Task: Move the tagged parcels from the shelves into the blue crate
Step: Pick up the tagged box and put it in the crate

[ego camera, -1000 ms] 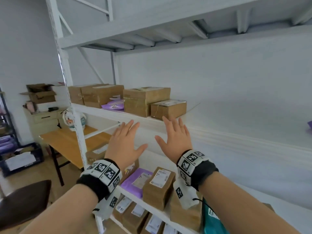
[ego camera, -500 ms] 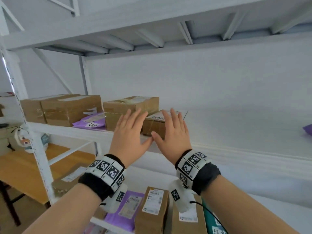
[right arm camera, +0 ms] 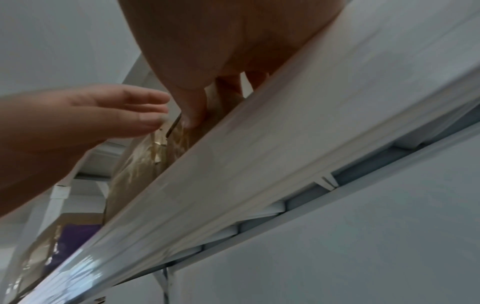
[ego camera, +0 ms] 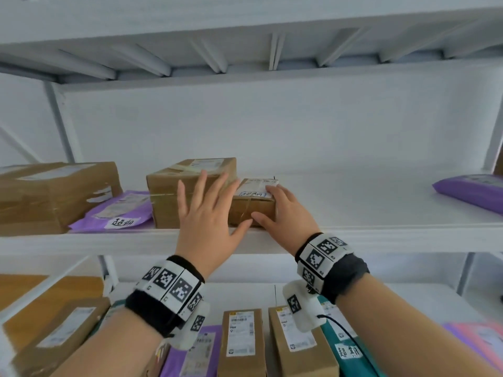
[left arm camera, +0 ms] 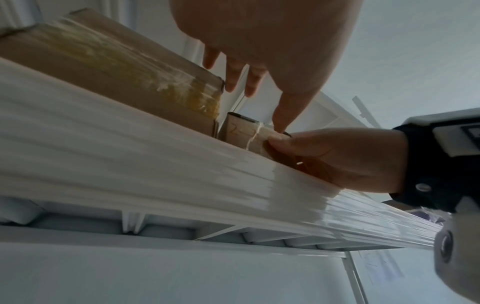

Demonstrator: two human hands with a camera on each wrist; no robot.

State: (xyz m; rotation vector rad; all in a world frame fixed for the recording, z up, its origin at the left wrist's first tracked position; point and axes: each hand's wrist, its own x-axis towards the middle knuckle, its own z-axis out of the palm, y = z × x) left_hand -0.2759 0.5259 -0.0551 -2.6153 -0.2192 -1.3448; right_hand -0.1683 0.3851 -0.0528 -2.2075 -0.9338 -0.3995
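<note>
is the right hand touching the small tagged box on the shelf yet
Touching. In the head view the right hand lies on the small tagged box, fingers on its top label and thumb against its front face.

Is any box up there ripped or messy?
A bit. The big box on the left has a scuffed, torn-looking patch on its side, and the middle box wears wrinkled tape. The small box under the right hand looks fine.
</note>
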